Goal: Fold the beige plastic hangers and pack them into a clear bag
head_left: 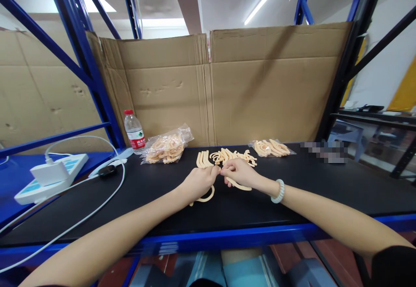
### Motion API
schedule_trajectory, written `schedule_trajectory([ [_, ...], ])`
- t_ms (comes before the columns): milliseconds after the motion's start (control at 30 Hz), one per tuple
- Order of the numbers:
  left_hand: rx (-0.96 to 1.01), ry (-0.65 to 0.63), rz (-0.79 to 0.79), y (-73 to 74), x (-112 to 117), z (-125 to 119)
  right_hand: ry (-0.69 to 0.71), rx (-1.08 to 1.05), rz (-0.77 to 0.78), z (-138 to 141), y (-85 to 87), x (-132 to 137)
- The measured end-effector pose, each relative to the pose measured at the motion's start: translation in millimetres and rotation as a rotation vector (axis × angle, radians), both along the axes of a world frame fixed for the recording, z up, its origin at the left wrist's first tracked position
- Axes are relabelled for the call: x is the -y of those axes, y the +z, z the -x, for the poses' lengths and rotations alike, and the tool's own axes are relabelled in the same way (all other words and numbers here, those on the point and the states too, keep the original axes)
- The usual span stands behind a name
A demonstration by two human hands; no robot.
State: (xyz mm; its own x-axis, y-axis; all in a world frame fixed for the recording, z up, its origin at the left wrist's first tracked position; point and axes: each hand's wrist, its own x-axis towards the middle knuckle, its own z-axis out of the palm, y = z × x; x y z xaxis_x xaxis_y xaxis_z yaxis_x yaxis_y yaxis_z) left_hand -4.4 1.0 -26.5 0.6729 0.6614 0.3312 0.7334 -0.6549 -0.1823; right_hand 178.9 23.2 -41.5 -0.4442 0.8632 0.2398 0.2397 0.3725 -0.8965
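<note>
My left hand (200, 182) and my right hand (241, 172) meet over the black tabletop, thumbs and fingers pinched together at the fingertips. Out from under my left hand comes a curved cream strip (208, 197), its upper end hidden by the hand. Another cream strip (239, 185) sticks out below the fingers of my right hand towards the wrist. What lies between the touching fingertips is too small to make out. Just beyond the hands are several cream strips in a neat row (203, 159) and a loose heap of curved cream pieces (229, 154).
Clear bags of cream pieces lie at back left (169, 146) and back right (272, 147). A water bottle (134, 133) stands by the left post. A power strip (52, 178) and white cables (121, 170) occupy the left side. Cardboard (260, 87) walls off the back.
</note>
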Motion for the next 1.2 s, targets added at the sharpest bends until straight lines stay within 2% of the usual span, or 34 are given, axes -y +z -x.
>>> schedule_trajectory([
  [167, 0.048, 0.016, 0.041, -2.9, -2, 1, -0.007, 0.006, 0.007, 1, 3.0, 6],
  [267, 0.128, 0.091, 0.088, -1.2, -10, 5, -0.04, 0.026, -0.22, -1, 9.3, 11],
  [333, 0.256, 0.148, 0.105, 2.2, -15, 10, -0.077, -0.001, -0.359, -7, 16.7, 9],
  [433, 0.53, 0.171, 0.138, 8.2, -20, 15, -0.198, -0.007, -0.586, -26, 28.4, -7],
  [500, 0.699, 0.146, 0.201, 10.5, -21, 18, -0.3, 0.056, -0.783, -44, 32.0, -24],
  [533, 0.769, 0.132, 0.236, 10.6, -22, 19, -0.337, 0.082, -0.826, -53, 31.7, -33],
  [733, 1.049, 0.173, 0.438, 5.5, -29, 19, -0.359, 0.328, -0.822, -87, 10.8, -75],
  [867, 1.221, 0.155, 0.57, 6.4, -31, 17, -0.336, 0.502, -0.813, -86, 3.8, -77],
  [933, 1.292, 0.143, 0.617, 7.8, -29, 15, -0.332, 0.481, -0.861, -78, 7.3, -67],
  [1000, 1.323, 0.137, 0.641, 8.8, -27, 13, -0.307, 0.371, -0.922, -65, 14.0, -49],
  [1067, 1.324, 0.135, 0.642, 9.0, -24, 12, -0.191, 0.259, -0.98, -49, 21.2, -26],
  [1133, 1.327, 0.129, 0.641, 8.9, -23, 11, 0.019, 0.271, -1.029, -34, 26.3, -6],
  [1200, 1.345, 0.112, 0.652, 8.7, -22, 10, 0.153, 0.333, -1.078, -24, 27.9, 7],
])
